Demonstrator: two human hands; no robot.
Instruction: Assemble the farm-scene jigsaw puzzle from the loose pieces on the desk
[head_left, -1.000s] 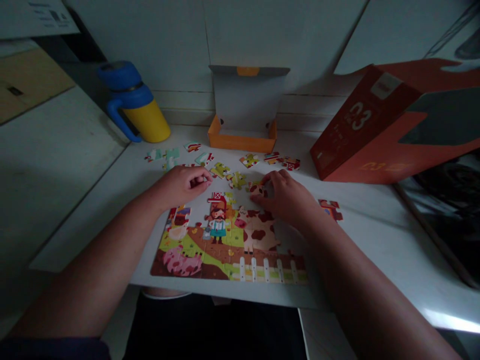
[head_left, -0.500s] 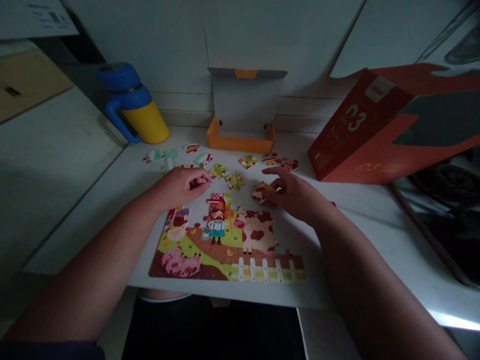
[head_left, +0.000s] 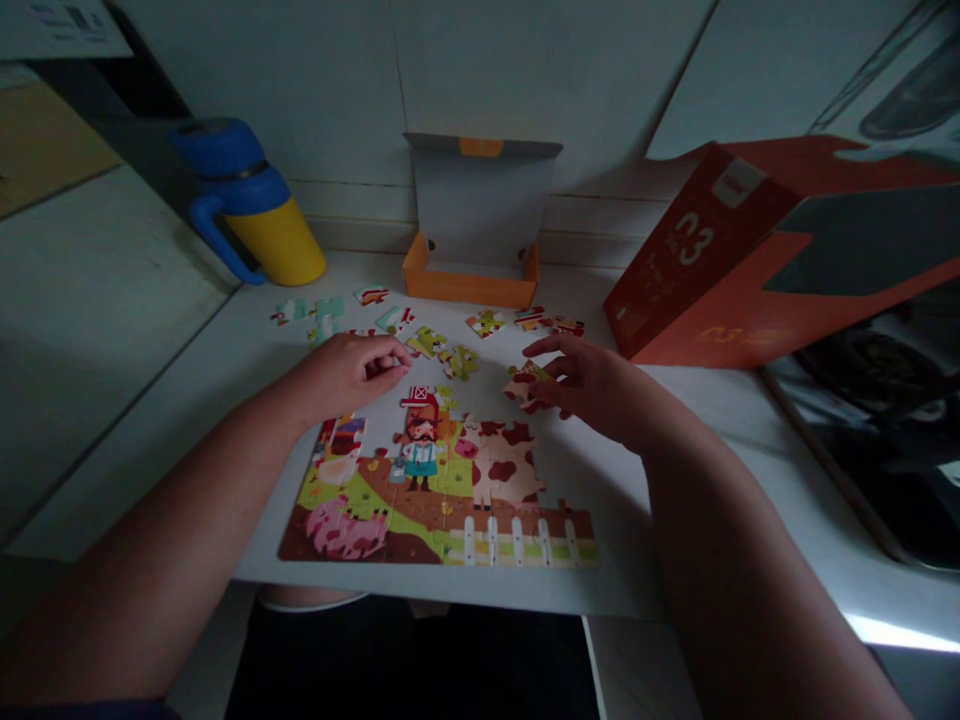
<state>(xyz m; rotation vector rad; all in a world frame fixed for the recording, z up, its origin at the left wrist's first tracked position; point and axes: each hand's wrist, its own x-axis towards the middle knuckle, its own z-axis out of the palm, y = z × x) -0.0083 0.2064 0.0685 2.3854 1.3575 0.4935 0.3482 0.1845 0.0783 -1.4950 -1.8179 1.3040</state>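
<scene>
Pale worktop (head_left: 225, 365) in dim light: the right hand's (head_left: 600, 388) fingers pinch a cow-patched piece (head_left: 517, 388), just beyond the partly joined puzzle (head_left: 442, 500); the left hand's (head_left: 345, 368) fingers curl loosely inward. Farther out, loose pieces (head_left: 427, 341) lie before an orange box (head_left: 469, 287) (lid raised).

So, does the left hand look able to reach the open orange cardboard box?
Probably yes: the left hand seems free, and only flat, loose jigsaw pieces appear between it and the orange box.
</scene>
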